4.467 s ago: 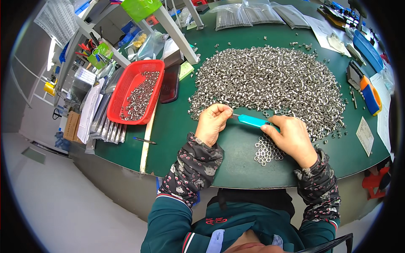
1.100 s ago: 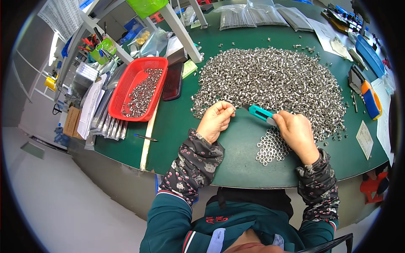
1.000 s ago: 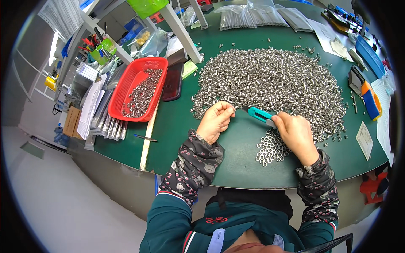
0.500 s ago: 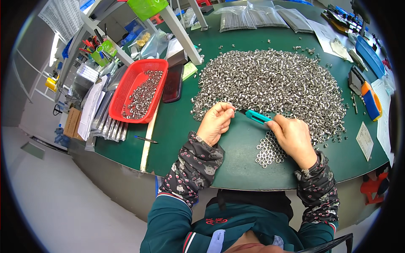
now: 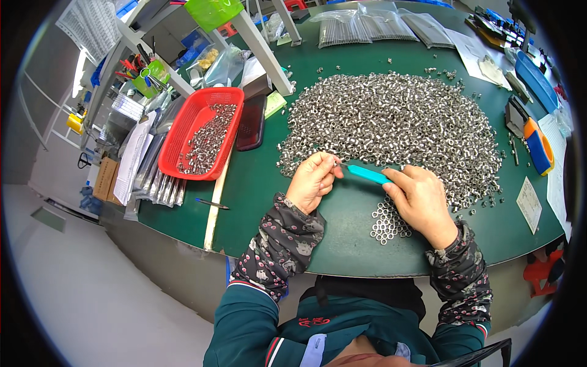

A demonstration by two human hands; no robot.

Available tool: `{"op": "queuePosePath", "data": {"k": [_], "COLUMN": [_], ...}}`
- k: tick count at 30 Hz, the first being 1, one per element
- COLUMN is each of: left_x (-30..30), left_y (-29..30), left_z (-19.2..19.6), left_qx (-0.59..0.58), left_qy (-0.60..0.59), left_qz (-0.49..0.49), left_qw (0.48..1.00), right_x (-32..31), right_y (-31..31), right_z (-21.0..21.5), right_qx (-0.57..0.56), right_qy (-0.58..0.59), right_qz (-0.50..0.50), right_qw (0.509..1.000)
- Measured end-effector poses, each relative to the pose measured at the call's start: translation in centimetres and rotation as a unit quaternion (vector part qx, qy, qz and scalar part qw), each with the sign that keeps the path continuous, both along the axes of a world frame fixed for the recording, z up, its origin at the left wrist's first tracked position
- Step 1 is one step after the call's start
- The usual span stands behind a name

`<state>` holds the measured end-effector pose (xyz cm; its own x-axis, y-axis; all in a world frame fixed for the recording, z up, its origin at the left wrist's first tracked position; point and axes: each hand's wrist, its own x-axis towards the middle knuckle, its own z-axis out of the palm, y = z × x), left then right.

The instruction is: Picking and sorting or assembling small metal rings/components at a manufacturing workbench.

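My right hand (image 5: 425, 199) is closed around the end of a teal-handled knife (image 5: 367, 175), its slim dark tip pointing left. That tip meets the fingertips of my left hand (image 5: 313, 180), which are pinched together; whatever small thing they hold is hidden. Both hands are above the near edge of a big heap of small metal rings (image 5: 391, 122). Below my right hand, a small single-layer patch of rings (image 5: 388, 223) lies on the green table (image 5: 348, 244).
A red basket (image 5: 229, 144) with more metal pieces stands at left, beside a dark phone-like slab (image 5: 251, 125) and a pen (image 5: 212, 203). Bagged rods (image 5: 345, 29) lie at the back. An orange-and-blue tool (image 5: 538, 147) and a card (image 5: 528, 205) lie at right.
The knife has turned in my right hand: its slotted face showed before, and now a plain teal face shows. Its tip has moved slightly left and down at my left fingertips.
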<state>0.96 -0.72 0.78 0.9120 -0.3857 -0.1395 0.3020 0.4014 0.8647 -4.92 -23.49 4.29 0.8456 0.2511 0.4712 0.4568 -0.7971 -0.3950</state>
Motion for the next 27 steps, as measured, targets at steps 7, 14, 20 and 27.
{"op": "queuePosePath", "data": {"k": [7,14,20,27], "left_x": [0.04,-0.19,-0.64,-0.69], "left_y": [-0.11,-0.22,-0.46,-0.38], "left_z": [-0.26,-0.34,-0.2,-0.18], "left_qx": [0.002,-0.002,-0.004,-0.021], "left_qy": [0.003,-0.009,-0.012,-0.001], "left_qz": [-0.006,0.002,0.03,0.037], "left_qw": [1.0,1.0,0.999,0.999], "right_x": [0.0,-0.07,-0.39,-0.62], "right_y": [-0.09,-0.08,0.39,0.75], "right_z": [0.08,0.01,-0.24,-0.44], "right_qx": [-0.007,0.01,-0.019,-0.042], "right_qy": [0.018,0.053,-0.023,-0.087], "right_qz": [0.014,0.011,-0.012,-0.019], "right_qw": [1.0,0.998,0.999,0.995]}}
